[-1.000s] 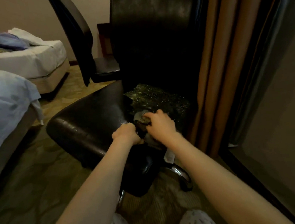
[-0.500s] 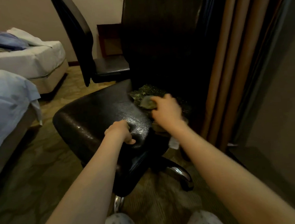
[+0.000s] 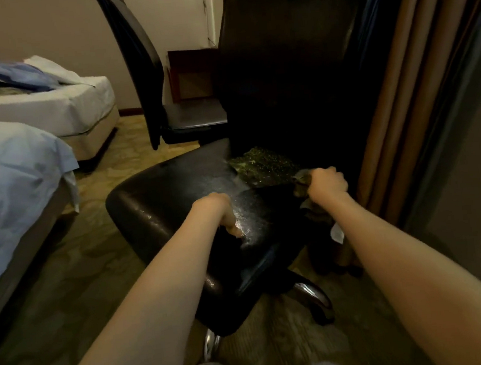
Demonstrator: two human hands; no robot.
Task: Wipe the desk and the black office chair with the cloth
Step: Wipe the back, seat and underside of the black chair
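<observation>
While left hand (image 3: 215, 210) rests curled on the seat, grip can't tell | right hand (image 3: 327, 185) fisted round crumpled grey cloth (image 3: 302, 182) at seat's right rear edge | chair (image 3: 159, 201): black glossy leather, rounded, wet sheen | cracked speckled patch (image 3: 264, 167) touching cloth | chrome leg (image 3: 316, 295) below

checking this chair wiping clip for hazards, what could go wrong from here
The black office chair sits on a wheeled base; a hard push from the right hand might swivel or roll it, though the left hand grips the seat. The cloth is beside a flaking patch of seat, so rubbing there may peel more.
</observation>
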